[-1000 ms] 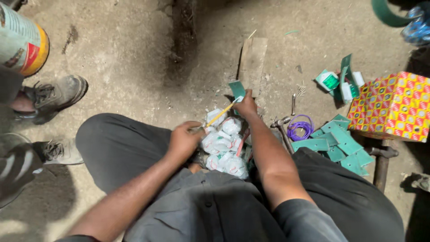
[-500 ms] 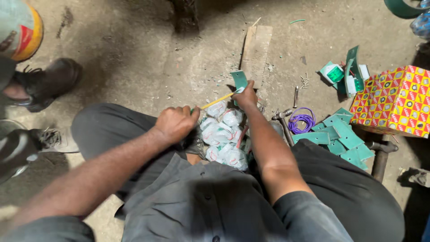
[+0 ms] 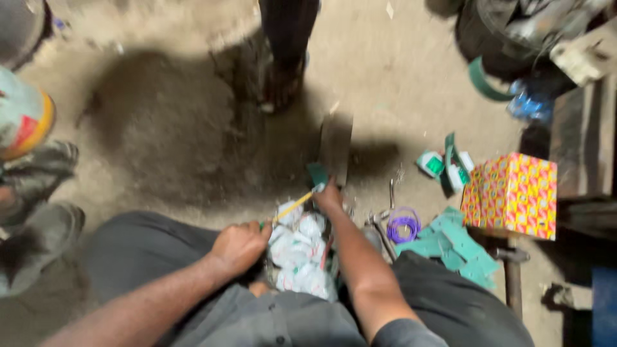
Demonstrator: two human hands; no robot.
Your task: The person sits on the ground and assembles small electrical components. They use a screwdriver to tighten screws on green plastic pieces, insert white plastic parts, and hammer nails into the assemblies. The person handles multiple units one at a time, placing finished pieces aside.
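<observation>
I sit on a dirt floor with my knees apart. My left hand (image 3: 239,247) is closed around the handle end of a thin yellow tool (image 3: 293,207), which slants up to the right. My right hand (image 3: 328,199) grips a small green piece (image 3: 317,174) where the tool's tip meets it. Below both hands, between my legs, lies a heap of white and green small parts (image 3: 300,253). The view is blurred, so finer detail is lost.
A flat wooden board (image 3: 336,148) lies just beyond my right hand. To the right are a purple wire coil (image 3: 403,225), flat green cards (image 3: 454,247), small green-and-white boxes (image 3: 443,166) and a patterned yellow-red box (image 3: 511,194). Another person's foot (image 3: 281,83) stands ahead; shoes (image 3: 38,212) are at left.
The view has tilted up and away, showing more floor and a standing person's leg. My hands hold the same grip on the tool and green piece.
</observation>
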